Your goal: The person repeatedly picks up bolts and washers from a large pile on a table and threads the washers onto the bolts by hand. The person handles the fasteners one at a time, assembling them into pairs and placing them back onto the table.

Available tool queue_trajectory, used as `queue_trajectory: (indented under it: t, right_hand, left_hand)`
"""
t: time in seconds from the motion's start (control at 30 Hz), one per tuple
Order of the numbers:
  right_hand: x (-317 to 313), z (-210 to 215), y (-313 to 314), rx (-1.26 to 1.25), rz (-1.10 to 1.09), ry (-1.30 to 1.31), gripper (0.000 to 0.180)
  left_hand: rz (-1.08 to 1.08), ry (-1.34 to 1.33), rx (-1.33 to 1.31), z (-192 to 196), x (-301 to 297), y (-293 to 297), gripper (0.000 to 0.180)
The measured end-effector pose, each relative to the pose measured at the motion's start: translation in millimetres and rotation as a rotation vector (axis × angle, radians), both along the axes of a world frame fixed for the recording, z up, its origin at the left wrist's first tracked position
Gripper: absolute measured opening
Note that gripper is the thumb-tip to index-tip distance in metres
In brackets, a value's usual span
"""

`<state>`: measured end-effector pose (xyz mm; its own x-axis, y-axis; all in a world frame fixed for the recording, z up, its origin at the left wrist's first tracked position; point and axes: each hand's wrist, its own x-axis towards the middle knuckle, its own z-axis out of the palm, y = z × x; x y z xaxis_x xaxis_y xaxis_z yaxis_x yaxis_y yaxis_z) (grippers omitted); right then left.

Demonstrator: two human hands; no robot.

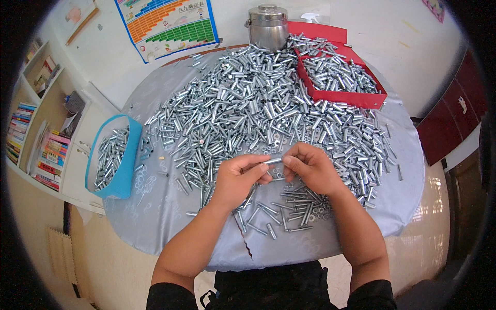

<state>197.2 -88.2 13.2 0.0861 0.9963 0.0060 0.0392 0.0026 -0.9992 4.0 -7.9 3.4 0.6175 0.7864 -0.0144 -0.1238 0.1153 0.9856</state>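
"grip first: what do the two hands have?"

"one tube (273,160). the left hand (235,178) pinches one end, the right hand (313,169) the other, thumbs and fingers closed on it."

"and where is that?"

"held over the tabletop (139,225), above the near part of one big pile (227,101)."

"how many in the pile?"

"too many to count: metal tubes, bolts and washers, all overlapping."

"anything nearer the person?"

"one loose cluster of bolts (305,211) between the forearms, too jumbled for a sure number."

"containers?"

"three. one blue bin (125,178) at the left, with metal pieces in it; one red box (343,97) at the back right, heaped with more; one steel pot (268,32), lidded, at the back, near the red box."

"on the wall?"

"one large coloured chart (168,26), behind the tabletop."
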Motion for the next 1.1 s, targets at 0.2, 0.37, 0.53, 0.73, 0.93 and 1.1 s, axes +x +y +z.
queue_trajectory:
  t: [0.2, 0.37, 0.53, 0.73, 0.93, 1.1]
  right_hand:
    - [2.3, -2.5, 0.2, 0.030, 0.007, 0.123, 0.015]
    - [13.3, 3.5, -4.3, -0.102, 0.090, 0.034, 0.012]
    - [31.0, 15.0, 1.9, 0.140, -0.250, 0.331, 0.037]
    - [28.9, 10.2, 4.3, 0.291, -0.363, 0.541, 0.051]
    - [32.4, -0.5, 2.8, 0.109, -0.370, 0.348, 0.035]
    - [33.5, -0.2, 3.5, 0.110, -0.437, 0.369, 0.028]
  left_hand:
    - [-0.049, 0.004, -0.052, 3.0, 0.1, -0.1, 0.024]
    - [0.174, -0.007, 0.005, -0.2, -2.1, 4.6, 0.025]
    - [0.256, -0.072, -0.028, 1.1, -5.5, 9.9, 0.023]
    - [0.253, -0.080, -0.025, -0.2, -6.0, 9.4, 0.022]
    - [0.324, -0.092, -0.007, 1.9, -8.4, 12.5, 0.021]
    - [0.379, -0.126, -0.015, 2.8, -9.5, 15.5, 0.017]
